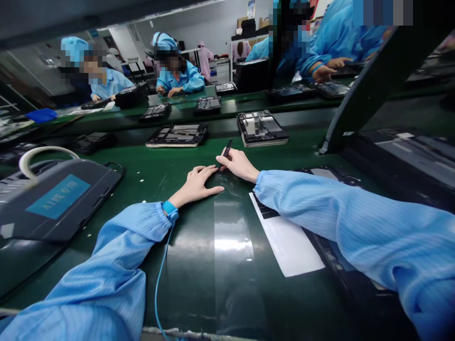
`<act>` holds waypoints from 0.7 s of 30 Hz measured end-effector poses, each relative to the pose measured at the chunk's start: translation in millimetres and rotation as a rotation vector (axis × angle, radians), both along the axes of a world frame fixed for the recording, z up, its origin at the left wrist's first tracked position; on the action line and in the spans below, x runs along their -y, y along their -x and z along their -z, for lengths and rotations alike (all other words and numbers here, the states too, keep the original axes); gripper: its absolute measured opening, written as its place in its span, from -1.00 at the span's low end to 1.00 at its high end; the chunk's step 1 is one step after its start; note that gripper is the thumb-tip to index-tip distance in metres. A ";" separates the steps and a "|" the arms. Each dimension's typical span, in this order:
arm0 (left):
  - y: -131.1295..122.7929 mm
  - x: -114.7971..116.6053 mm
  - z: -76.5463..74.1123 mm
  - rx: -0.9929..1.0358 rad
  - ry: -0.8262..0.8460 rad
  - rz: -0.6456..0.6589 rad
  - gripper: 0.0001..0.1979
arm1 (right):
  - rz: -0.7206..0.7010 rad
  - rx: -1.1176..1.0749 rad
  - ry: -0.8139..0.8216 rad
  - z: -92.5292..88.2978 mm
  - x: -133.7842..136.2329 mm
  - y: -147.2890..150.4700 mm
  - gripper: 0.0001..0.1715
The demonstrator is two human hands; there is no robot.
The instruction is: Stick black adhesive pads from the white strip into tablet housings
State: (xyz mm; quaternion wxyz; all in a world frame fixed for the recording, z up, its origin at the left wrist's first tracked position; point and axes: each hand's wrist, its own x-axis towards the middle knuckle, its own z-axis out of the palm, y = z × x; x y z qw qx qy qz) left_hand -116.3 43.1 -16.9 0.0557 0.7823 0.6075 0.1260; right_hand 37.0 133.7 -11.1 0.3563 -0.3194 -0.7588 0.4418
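Green belt (192,265) under open left hand (195,184), right hand (239,165) pinching black pen (226,148), tablet frames (262,128) ahead

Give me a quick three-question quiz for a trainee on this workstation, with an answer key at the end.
1. Which hand holds the black pen-like tool?
2. True or false: the blue wrist strap is on the left wrist.
3. What lies under the right forearm on the green work surface?
A. A white sheet
B. A screwdriver
C. A pair of tweezers

Key: 1. The right hand. 2. True. 3. A.
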 end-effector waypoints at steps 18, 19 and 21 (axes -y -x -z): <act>3.8 -4.3 2.1 -0.035 0.000 -0.015 -0.32 | 0.090 -0.075 0.012 -56.8 -1.0 -6.9 -0.69; 5.3 -4.6 2.5 -0.031 -0.009 -0.013 -0.34 | 0.079 -0.089 0.001 -75.0 2.2 -17.7 -0.68; 3.4 -3.8 1.5 0.006 -0.043 -0.007 -0.38 | 0.054 -0.016 0.027 -105.8 14.4 -49.7 -0.66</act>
